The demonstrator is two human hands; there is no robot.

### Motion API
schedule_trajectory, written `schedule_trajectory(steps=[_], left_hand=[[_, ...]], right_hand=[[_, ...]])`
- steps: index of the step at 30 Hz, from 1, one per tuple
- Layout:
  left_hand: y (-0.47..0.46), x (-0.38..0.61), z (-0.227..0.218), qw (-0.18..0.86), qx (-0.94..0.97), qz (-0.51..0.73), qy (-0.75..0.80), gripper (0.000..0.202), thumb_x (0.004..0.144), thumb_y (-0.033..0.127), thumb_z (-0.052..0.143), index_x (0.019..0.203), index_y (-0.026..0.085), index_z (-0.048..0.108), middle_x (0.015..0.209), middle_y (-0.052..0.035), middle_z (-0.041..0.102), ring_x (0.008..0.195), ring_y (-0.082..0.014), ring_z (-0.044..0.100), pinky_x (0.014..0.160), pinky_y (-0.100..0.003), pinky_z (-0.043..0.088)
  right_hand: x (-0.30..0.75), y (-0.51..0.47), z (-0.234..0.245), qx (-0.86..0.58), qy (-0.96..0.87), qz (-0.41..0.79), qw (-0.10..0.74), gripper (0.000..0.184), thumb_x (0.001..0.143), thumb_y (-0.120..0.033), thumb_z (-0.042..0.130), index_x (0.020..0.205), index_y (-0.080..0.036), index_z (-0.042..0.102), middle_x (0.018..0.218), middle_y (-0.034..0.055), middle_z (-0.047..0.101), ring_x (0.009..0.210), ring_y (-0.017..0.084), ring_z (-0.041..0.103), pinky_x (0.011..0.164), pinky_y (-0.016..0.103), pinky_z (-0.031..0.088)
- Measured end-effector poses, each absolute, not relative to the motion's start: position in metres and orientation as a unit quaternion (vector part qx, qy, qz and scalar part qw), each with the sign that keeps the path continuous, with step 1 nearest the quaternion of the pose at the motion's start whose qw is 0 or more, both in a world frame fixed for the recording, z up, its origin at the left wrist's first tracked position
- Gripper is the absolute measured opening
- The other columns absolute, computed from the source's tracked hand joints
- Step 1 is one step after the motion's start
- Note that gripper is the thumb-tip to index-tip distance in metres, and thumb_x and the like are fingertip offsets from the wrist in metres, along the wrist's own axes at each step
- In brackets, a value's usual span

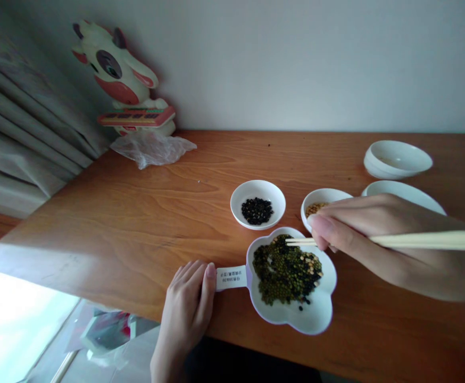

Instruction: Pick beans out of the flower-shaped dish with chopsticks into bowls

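My left hand (188, 300) is closed round the end of the handle of a white flower-shaped dish (318, 314) with a lilac rim and a printed label on its handle. Green, black and tan beans (284, 276) lie mixed in the dish. In my right hand (360, 239) is a pair of pale chopsticks (428, 240), their tips over the beans near the dish's far side. Beyond the dish stands a small white bowl (235, 205) with black beans (257, 211). Another white bowl (338, 193), with tan beans (315, 207), is partly hidden behind my right hand.
Two more white bowls, a far one (396, 169) and a nearer one (404, 189), stand at the right. A clear plastic bag (156, 149) lies by a cow-shaped toy (129, 85) at the back left. Below the table edge is a bin (107, 332).
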State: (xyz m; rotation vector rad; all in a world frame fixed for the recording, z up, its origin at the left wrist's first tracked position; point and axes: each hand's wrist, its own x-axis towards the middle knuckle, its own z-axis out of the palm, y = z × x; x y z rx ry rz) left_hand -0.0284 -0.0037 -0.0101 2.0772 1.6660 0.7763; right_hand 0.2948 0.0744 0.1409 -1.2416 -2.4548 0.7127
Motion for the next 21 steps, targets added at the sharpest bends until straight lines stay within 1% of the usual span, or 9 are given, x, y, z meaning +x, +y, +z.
schedule_trajectory(steps=[1,3,5,10,12,15,17,19,21], left_hand=[[-0.004,-0.028,-0.010,0.182,0.736,0.275,0.591,0.034,0.111,0.025,0.039,0.079,0.022,0.050,0.077,-0.0033,0.058,0.074,-0.0195,0.054,0.075,-0.033,0.043],[-0.004,-0.028,-0.010,0.179,0.734,0.276,0.594,0.034,0.111,0.025,0.039,0.078,0.022,0.050,0.077,-0.0033,0.058,0.073,-0.0195,0.055,0.074,-0.033,0.043],[-0.004,-0.028,-0.010,0.178,0.733,0.277,0.595,0.034,0.110,0.025,0.040,0.078,0.022,0.050,0.077,-0.0034,0.058,0.073,-0.0195,0.055,0.074,-0.032,0.043],[-0.004,-0.028,-0.009,0.176,0.735,0.276,0.594,0.033,0.109,0.024,0.041,0.077,0.022,0.049,0.076,-0.0028,0.057,0.073,-0.0194,0.054,0.074,-0.032,0.042],[-0.003,-0.028,-0.010,0.178,0.735,0.275,0.594,0.034,0.109,0.023,0.040,0.077,0.022,0.049,0.076,-0.0028,0.057,0.074,-0.0195,0.054,0.074,-0.033,0.042],[-0.003,-0.028,-0.010,0.183,0.735,0.276,0.592,0.033,0.110,0.023,0.040,0.078,0.022,0.049,0.078,-0.0027,0.057,0.075,-0.0195,0.054,0.075,-0.033,0.041],[-0.003,-0.028,-0.010,0.186,0.735,0.277,0.590,0.033,0.110,0.024,0.040,0.079,0.022,0.049,0.078,-0.0023,0.056,0.074,-0.0191,0.053,0.075,-0.033,0.041],[-0.003,-0.029,-0.009,0.189,0.735,0.278,0.590,0.034,0.111,0.024,0.039,0.078,0.022,0.049,0.077,-0.0020,0.055,0.074,-0.0187,0.052,0.075,-0.033,0.040],[-0.004,-0.029,-0.009,0.191,0.734,0.278,0.589,0.034,0.111,0.024,0.039,0.078,0.022,0.049,0.077,-0.0020,0.055,0.074,-0.0186,0.052,0.075,-0.033,0.040]], right_hand=[[0.294,0.075,0.140,-0.424,-0.861,0.243,0.139,0.034,0.104,-0.039,0.057,0.074,-0.022,0.058,0.069,-0.0019,0.062,0.063,0.016,0.054,0.064,0.035,0.032],[0.292,0.075,0.139,-0.394,-0.876,0.266,0.082,0.032,0.106,-0.037,0.055,0.077,-0.023,0.059,0.069,-0.0023,0.063,0.064,0.016,0.054,0.065,0.035,0.032],[0.289,0.076,0.139,-0.378,-0.877,0.290,0.064,0.031,0.106,-0.036,0.054,0.078,-0.023,0.060,0.069,-0.0023,0.064,0.065,0.017,0.055,0.065,0.034,0.033],[0.285,0.078,0.135,-0.398,-0.874,0.248,0.128,0.034,0.106,-0.035,0.053,0.075,-0.022,0.057,0.068,-0.0024,0.063,0.062,0.015,0.054,0.063,0.034,0.029],[0.284,0.078,0.133,-0.384,-0.878,0.267,0.104,0.034,0.106,-0.035,0.053,0.075,-0.022,0.058,0.068,-0.0030,0.062,0.061,0.014,0.053,0.063,0.034,0.029],[0.287,0.078,0.133,-0.375,-0.878,0.289,0.073,0.032,0.106,-0.038,0.054,0.078,-0.023,0.061,0.069,-0.0029,0.063,0.063,0.015,0.054,0.064,0.034,0.031],[0.291,0.077,0.133,-0.410,-0.870,0.262,0.082,0.034,0.106,-0.041,0.054,0.079,-0.022,0.062,0.071,-0.0014,0.063,0.065,0.017,0.054,0.065,0.034,0.031],[0.296,0.076,0.134,-0.441,-0.861,0.236,0.096,0.038,0.104,-0.045,0.056,0.075,-0.021,0.060,0.072,-0.0005,0.062,0.064,0.016,0.053,0.063,0.035,0.030],[0.299,0.075,0.135,-0.450,-0.855,0.244,0.082,0.039,0.104,-0.045,0.057,0.074,-0.021,0.060,0.071,-0.0007,0.062,0.062,0.016,0.053,0.063,0.035,0.031]])
